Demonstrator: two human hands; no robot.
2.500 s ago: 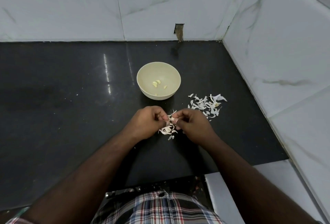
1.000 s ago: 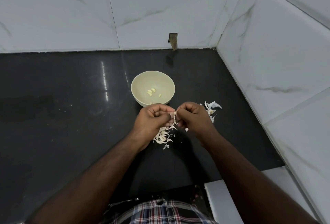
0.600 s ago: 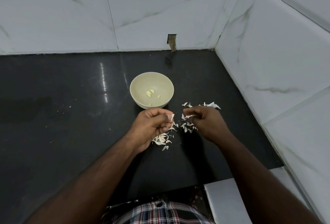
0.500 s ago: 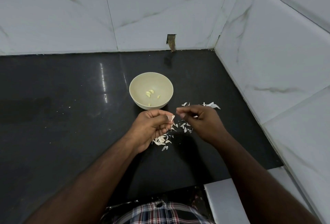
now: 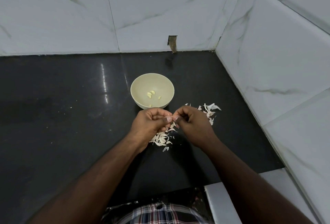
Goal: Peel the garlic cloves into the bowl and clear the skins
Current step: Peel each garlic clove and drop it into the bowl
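Few peeled cloves in bowl; left hand, right hand pinching one clove; skins uncleared.

Peeled cloves lie in cream bowl; papery skins scattered just beside it

bowl pale cream-green, peeled cloves inside light yellow. skins off-white, second heap white with pinkish tint. counter glossy black, few white specks. wall tiles white marble, grey veining. shirt plaid: navy, white, red.
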